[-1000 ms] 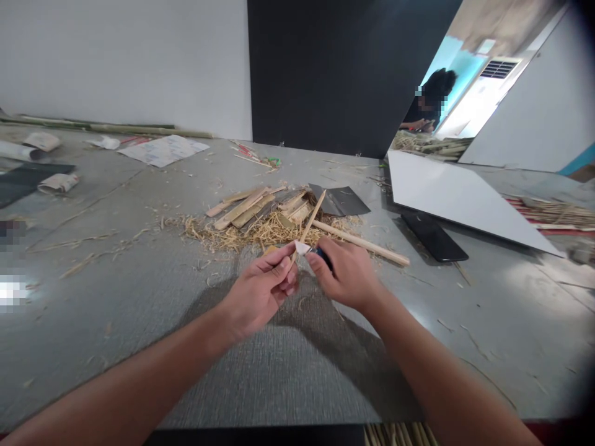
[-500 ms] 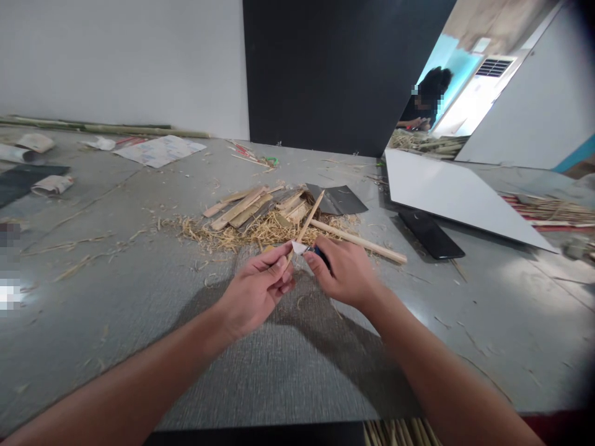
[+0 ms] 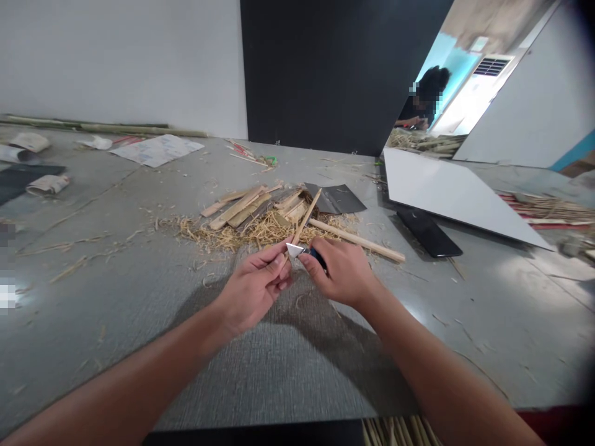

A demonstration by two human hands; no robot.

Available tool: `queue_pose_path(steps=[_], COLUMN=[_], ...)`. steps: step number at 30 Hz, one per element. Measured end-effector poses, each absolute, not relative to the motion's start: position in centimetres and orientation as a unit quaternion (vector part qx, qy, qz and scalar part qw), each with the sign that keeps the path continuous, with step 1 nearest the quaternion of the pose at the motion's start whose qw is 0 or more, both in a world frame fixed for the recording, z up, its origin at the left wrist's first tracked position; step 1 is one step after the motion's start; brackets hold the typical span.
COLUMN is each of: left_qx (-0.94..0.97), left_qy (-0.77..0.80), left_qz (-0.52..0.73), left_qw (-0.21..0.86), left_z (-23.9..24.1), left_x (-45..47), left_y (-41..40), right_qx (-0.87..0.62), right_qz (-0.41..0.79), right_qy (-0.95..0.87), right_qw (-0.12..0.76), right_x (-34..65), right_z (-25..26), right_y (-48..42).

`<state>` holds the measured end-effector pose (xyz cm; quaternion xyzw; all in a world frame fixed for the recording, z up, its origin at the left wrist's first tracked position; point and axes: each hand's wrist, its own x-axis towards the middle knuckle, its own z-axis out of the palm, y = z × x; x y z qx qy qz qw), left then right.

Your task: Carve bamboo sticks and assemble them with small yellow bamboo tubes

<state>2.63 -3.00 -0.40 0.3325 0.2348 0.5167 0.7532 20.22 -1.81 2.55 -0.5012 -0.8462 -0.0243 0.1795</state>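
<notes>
My left hand (image 3: 260, 282) pinches the near end of a thin bamboo strip (image 3: 307, 215), which slants up and away to the right. In my right hand (image 3: 341, 269) is a utility knife (image 3: 318, 258) with a dark blue handle, fingers wrapped round it. Its pale, wide blade (image 3: 294, 250) lies against the strip just beyond my left fingertips. Behind the hands spreads a heap of curly shavings (image 3: 246, 234), with split bamboo pieces (image 3: 244, 209) on top. A longer bamboo stick (image 3: 360, 240) lies just past my right hand.
A black phone (image 3: 428, 233) lies to the right, beside a white board (image 3: 458, 193). Dark sheet (image 3: 341, 199) sits behind the heap. Printed paper (image 3: 160, 150) and bamboo poles (image 3: 139, 128) lie at the back left. Another person (image 3: 427, 96) is bent over at the far right.
The knife blade has shifted slightly left along the strip and shows more of its flat face. Both hands keep their grip. The whole view has drifted a little.
</notes>
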Motion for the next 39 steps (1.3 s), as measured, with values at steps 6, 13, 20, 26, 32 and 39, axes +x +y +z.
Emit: queue_pose_path(steps=[6, 13, 20, 26, 32, 39], left_qx=[0.357, 0.338, 0.363, 0.33, 0.358, 0.38], left_qy=[0.232, 0.242, 0.244, 0.25, 0.243, 0.237], left_qz=[0.496, 0.506, 0.48, 0.514, 0.498, 0.476], left_qw=[0.757, 0.756, 0.761, 0.751, 0.751, 0.757], left_z=[-0.1, -0.3, -0.2, -0.2, -0.1, -0.4], left_x=[3.0, 2.9, 2.9, 2.8, 2.6, 2.9], left_y=[-3.8, -3.4, -3.6, -3.2, -3.2, -3.6], right_qx=[-0.565, -0.509, -0.572, -0.505, -0.537, -0.597], right_qz=[-0.036, -0.016, -0.038, -0.023, -0.031, -0.026], right_qy=[-0.796, -0.841, -0.791, -0.846, -0.819, -0.768], right_qw=[0.215, 0.185, 0.216, 0.17, 0.198, 0.231], right_x=[22.8, 21.4, 22.5, 21.4, 21.9, 24.3], right_z=[3.0, 2.8, 3.0, 2.6, 2.7, 3.0], right_y=[0.2, -0.9, 0.0, -0.8, 0.0, 1.7])
